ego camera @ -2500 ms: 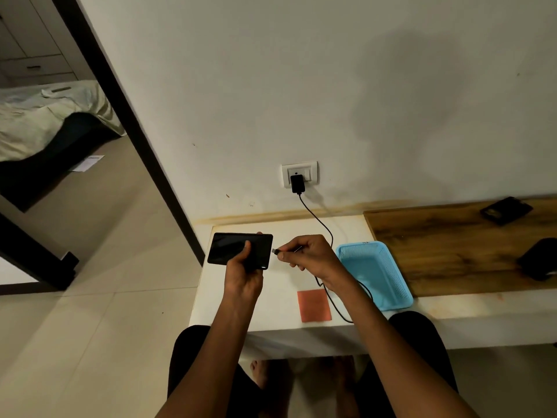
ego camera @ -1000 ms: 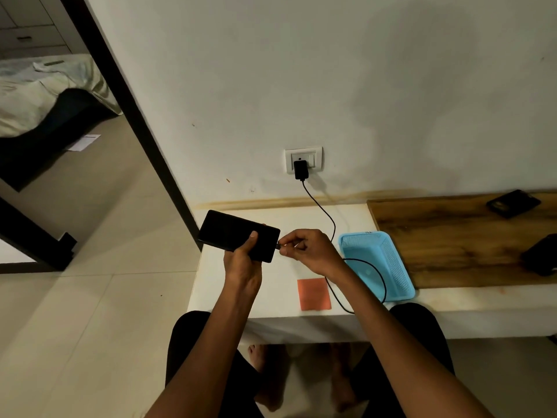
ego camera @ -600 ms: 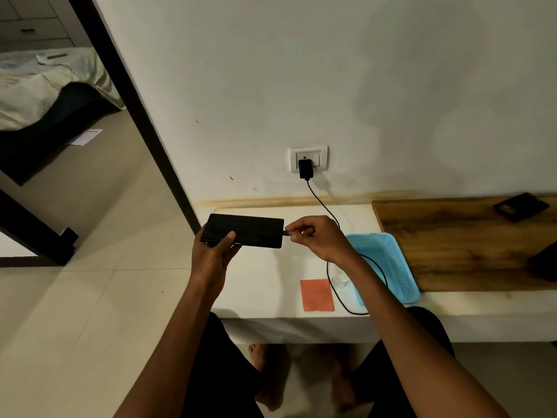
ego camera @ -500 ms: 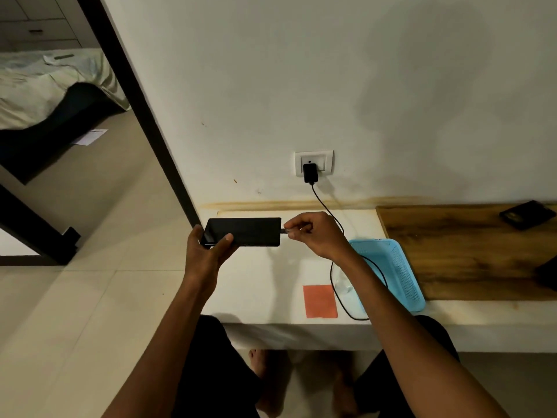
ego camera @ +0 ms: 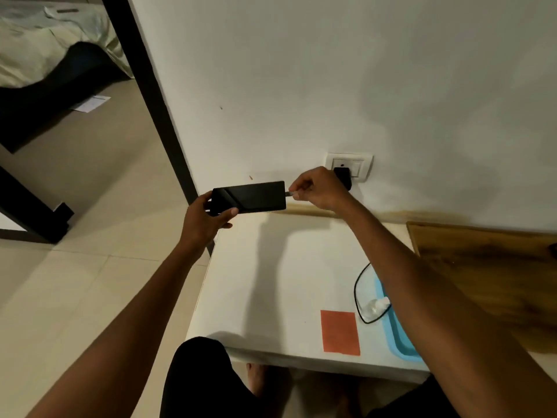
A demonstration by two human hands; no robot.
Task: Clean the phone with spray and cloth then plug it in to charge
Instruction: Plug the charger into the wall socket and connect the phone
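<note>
Your left hand (ego camera: 208, 220) grips the phone (ego camera: 248, 196) by its left end, fingers curled round the edge and thumb across the face, holding it in the air above the far left corner of the white tabletop (ego camera: 271, 282), close to the wall. The phone lies flat-faced toward you with its long axis running left to right, nearly level, and its free short end points right, straight at your right hand (ego camera: 319, 188). That hand is pinched on the charger plug (ego camera: 288, 193), thumb and forefinger pressed together on it, and the plug's metal tip sits right at the phone's right short edge; whether it is fully seated is too small to tell. The move ahead likely turns on keeping the plug in line with that long axis and pushing leftward while your left hand braces. The cable (ego camera: 360, 297) loops down to the tabletop beside the blue tray (ego camera: 401, 342), and the adapter (ego camera: 343, 176) sits in the wall socket (ego camera: 363, 164) just behind your right hand.
</note>
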